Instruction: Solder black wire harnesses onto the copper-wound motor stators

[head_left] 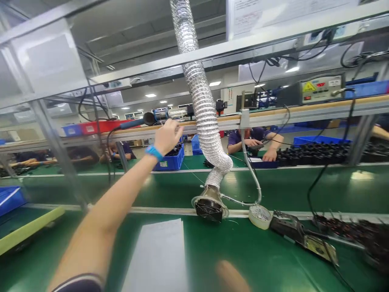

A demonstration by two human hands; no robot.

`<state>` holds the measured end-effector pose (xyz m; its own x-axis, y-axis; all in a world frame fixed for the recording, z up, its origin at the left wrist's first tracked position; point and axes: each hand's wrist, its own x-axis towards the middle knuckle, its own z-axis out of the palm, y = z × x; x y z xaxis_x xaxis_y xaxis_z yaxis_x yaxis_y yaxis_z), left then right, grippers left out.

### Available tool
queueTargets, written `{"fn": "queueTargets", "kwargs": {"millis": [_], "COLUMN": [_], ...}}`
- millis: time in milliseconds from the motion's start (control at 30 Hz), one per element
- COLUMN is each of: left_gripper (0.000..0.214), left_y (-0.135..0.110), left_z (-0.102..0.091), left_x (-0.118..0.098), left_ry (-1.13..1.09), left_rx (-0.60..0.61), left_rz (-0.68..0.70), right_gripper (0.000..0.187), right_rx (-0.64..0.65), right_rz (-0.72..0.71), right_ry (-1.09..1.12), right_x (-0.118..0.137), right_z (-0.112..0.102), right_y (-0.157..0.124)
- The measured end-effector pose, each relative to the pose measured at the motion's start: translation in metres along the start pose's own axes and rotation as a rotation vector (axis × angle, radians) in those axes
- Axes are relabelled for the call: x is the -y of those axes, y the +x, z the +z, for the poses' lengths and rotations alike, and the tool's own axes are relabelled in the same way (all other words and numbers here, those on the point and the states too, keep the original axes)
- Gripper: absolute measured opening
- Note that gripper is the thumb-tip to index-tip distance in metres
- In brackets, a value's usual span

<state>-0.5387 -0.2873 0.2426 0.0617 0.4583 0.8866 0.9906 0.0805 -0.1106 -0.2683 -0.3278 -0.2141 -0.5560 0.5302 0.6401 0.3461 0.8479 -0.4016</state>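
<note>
A blue bin (169, 161) stands on the far green bench, and small black parts fill it. More black parts lie in a long row further along that bench, with a blue crate (319, 140) just behind them. A red box (103, 126) sits on a high shelf, and a blue tray (10, 199) shows at the left edge of the near bench. A heap of dark parts (346, 231) lies on the right of the near bench. The left hand (167, 137) is raised high, with a blue wrist band (154, 153) on its arm. Its fingers are a bit spread and curled, and they pinch nothing that I can see. Just beside them is a corded tool (135, 123) with a thin blue handle and a round black end. It may be a soldering iron, but the view is poor. It lies almost level, long way left to right, with the round end pointing right at the hand. The right hand (232, 276) is a blur at the bottom, over a white sheet of paper (158, 255)'s right side, so I cannot tell its shape.
</note>
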Motion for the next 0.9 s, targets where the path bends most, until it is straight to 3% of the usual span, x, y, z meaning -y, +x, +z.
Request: {"fn": "queueTargets", "kwargs": {"millis": [67,167,233,300,400,467,567,767,900], "left_gripper": [0.03,0.028,0.027,0.028,0.03,0.037,0.044,0.042,0.038], "left_y": [-0.073,-0.213,-0.313,-0.402,-0.495,-0.525,-0.538,-0.541,-0.537], "left_z": [-0.015,-0.037,-0.053,-0.07,-0.092,-0.1,-0.103,-0.111,-0.117], "left_x": [0.001,0.01,0.022,0.038,0.064,0.076,0.08,0.067,0.059], "left_ry": [-0.062,-0.108,-0.116,-0.13,-0.15,-0.159,-0.178,-0.11,-0.074], "left_rx": [0.062,0.384,0.559,0.66,0.689,0.65,0.579,0.366,0.326], "left_rz": [0.088,0.211,0.112,-0.057,-0.297,-0.418,-0.513,-0.36,-0.258], "right_gripper": [0.026,0.034,0.037,0.036,0.034,0.033,0.032,0.03,0.029], "right_rx": [0.008,0.026,0.041,0.042,0.036,0.047,0.073,0.078,0.074], "right_rz": [0.02,0.04,0.038,0.029,0.0,-0.015,-0.008,0.064,0.115], "right_ry": [-0.018,-0.036,-0.036,-0.036,-0.08,-0.133,-0.178,-0.247,-0.294], "right_x": [0.007,0.019,0.026,0.034,0.043,0.046,0.049,0.052,0.054], "right_z": [-0.006,-0.016,-0.022,-0.027,-0.033,-0.035,-0.037,-0.039,-0.041], "right_y": [-0.005,-0.005,-0.002,0.002,0.007,0.008,0.006,0.002,0.003]}}
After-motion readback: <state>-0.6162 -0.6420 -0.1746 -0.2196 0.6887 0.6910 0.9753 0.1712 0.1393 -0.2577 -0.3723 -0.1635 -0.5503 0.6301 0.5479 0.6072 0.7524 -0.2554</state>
